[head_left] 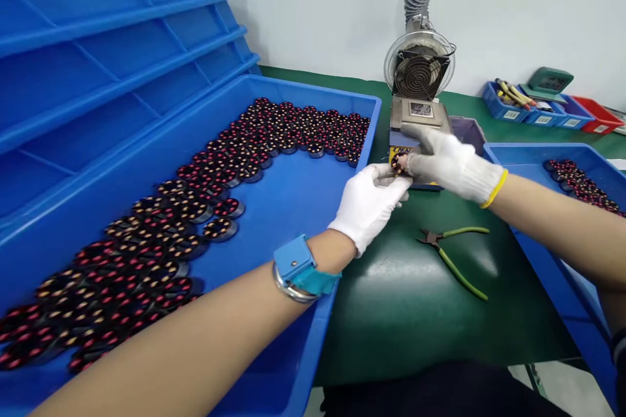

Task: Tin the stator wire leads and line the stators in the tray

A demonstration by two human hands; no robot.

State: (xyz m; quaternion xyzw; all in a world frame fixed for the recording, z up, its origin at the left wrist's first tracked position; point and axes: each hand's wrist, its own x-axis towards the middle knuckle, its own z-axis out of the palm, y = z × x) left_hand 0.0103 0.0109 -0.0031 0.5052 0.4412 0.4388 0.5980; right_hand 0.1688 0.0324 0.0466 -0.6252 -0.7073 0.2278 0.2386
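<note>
A small round black part with copper-coloured spots [400, 165] is held between my two white-gloved hands, above the bench in front of the metal box. My left hand [370, 201] grips it from the left with its fingers closed, a blue wrist strap on that wrist. From the right, my right hand [447, 159] pinches the same part at its edge; its glove has a yellow cuff, and one upper finger points out over the box. The gloves hide much of the part. Green-handled side cutters [452, 254] lie spread on the bench below my right hand.
Many similar parts with pink or copper-coloured spots lie in the large blue tray [288, 192] at left. A metal box with a fan [418, 76] and a grey hose stand behind my hands. Another blue tray [518, 150] is at right; small bins [587, 114] stand behind it.
</note>
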